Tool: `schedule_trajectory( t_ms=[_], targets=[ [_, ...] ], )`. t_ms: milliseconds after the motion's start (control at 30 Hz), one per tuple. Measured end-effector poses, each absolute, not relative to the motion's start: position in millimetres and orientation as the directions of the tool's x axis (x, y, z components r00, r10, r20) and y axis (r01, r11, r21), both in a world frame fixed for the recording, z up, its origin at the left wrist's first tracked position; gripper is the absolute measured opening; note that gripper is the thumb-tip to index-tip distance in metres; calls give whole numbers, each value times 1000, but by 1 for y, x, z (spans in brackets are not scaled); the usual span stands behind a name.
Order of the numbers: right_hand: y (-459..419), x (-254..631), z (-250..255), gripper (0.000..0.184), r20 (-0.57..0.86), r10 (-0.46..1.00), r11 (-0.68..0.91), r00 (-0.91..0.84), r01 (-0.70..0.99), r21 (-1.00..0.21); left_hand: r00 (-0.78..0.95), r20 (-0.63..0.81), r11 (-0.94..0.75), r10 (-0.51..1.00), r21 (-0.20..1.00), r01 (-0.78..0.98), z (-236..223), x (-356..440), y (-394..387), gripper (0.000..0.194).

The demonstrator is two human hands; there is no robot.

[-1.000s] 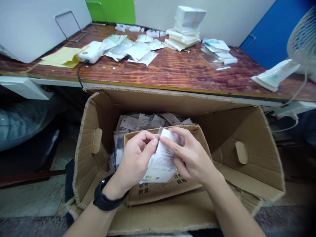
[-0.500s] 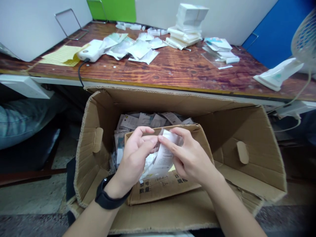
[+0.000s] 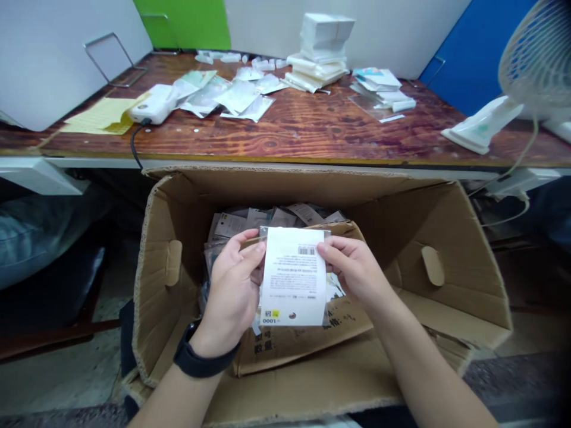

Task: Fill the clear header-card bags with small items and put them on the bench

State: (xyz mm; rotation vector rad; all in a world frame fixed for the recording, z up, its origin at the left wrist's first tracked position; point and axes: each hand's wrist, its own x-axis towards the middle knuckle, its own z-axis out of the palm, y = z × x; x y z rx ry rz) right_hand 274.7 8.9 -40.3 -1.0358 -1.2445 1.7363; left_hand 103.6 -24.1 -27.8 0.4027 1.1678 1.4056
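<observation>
A flat clear plastic packet with a white printed card (image 3: 294,285) inside is stretched between my two hands, its text upside down to me. My left hand (image 3: 236,282), with a black band on the wrist, pinches its left edge. On the right edge, the thumb and fingers of my right hand (image 3: 350,267) are closed. Beneath the packet lies a small cardboard box (image 3: 298,342) with black printed characters, tilted inside a large cardboard carton (image 3: 321,386). Several packaged cards (image 3: 229,224) fill the carton's far left part.
On the wooden table (image 3: 285,139) beyond the carton lie several packets (image 3: 241,95), a stack of white cards (image 3: 325,35), a white device (image 3: 154,104) with a black cable and yellow paper (image 3: 100,116). A white fan (image 3: 482,125) stands at right.
The packet has turned from tilted and partly folded to flat, its printed side facing me. My right hand has shifted to its right edge. The view has moved slightly.
</observation>
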Motion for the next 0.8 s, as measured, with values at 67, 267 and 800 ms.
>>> schedule_trajectory(
  t_ms=[67,267,800],
  targets=[
    [8,274,-41,23,-156,928,-199,-337,-95,-975,-250,-390,194,886,802,-564,-27,105,-25,28],
    [3,269,-34,25,-86,960,-58,-265,114,-992,-206,-323,204,924,871,-447,-28,112,-25,65],
    [7,283,-33,24,-159,762,-403,-627,-268,-875,-16,-399,335,917,791,-513,-19,98,-31,60]
  ],
)
